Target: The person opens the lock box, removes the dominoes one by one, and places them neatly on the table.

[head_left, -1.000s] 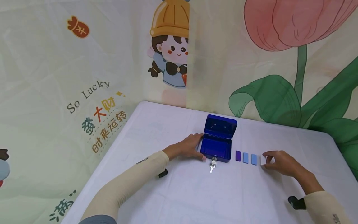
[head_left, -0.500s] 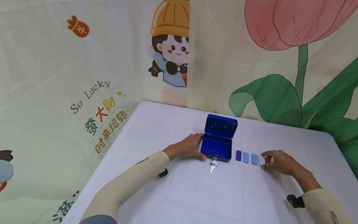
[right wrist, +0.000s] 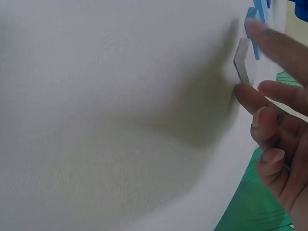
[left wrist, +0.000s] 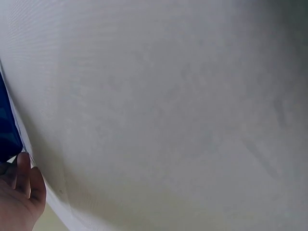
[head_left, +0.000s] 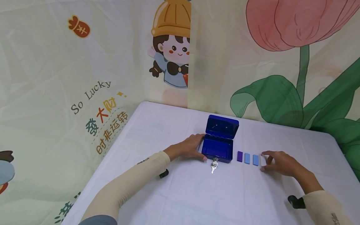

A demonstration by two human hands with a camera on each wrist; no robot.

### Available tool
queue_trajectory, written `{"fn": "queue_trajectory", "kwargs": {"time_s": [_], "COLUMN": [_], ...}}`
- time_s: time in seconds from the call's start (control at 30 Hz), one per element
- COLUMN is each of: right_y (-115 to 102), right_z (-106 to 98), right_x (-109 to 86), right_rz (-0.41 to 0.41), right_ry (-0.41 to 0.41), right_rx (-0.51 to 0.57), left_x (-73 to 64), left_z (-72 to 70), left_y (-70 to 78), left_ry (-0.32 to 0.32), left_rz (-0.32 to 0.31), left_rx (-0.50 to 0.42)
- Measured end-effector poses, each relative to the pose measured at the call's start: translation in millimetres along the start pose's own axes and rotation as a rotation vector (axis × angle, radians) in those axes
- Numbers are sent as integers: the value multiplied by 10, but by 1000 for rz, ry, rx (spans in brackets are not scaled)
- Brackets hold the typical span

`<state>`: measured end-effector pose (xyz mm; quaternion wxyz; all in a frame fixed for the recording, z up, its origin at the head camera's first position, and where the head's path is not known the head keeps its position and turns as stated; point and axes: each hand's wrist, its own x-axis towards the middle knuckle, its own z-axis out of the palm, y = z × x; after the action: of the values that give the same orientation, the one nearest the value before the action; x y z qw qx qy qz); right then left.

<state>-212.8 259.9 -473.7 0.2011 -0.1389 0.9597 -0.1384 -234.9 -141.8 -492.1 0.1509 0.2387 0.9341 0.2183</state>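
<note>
In the head view my left hand point(head_left: 192, 147) holds the left side of a blue cash box point(head_left: 217, 149), thumb at its front corner and fingers towards the back. The box's lid point(head_left: 222, 126) stands up, and small keys point(head_left: 214, 165) hang at its front lock. My right hand point(head_left: 281, 163) is around a small white block point(head_left: 262, 160) lying on the table. In the right wrist view one fingertip point(right wrist: 244, 91) is at the white block's near end, while the thumb is spread away from it.
Between the box and the white block, a purple block point(head_left: 240, 156) and two light blue blocks point(head_left: 247, 158) lie in a row on the white-covered table point(head_left: 197, 200). A printed cloth point(head_left: 213, 62) hangs behind the table.
The white block has shifted slightly left, closer to the light blue blocks. My right thumb and finger have spread from their pinch on it. My left hand stays on the box.
</note>
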Motion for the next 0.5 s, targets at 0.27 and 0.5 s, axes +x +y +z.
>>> {"fn": "queue_trajectory", "kwargs": {"time_s": [0.27, 0.5], "right_y": [-41, -76], "right_z": [-52, 35], "right_x": [-94, -236], "right_rz": [20, 40], "right_ry": [65, 227], "right_rx": [-14, -70], "left_x": [-15, -165], "left_z": [-28, 3], "left_y": [-22, -2], "left_ry": [-17, 49], "left_rz": [2, 8], "left_rx": [60, 221]}}
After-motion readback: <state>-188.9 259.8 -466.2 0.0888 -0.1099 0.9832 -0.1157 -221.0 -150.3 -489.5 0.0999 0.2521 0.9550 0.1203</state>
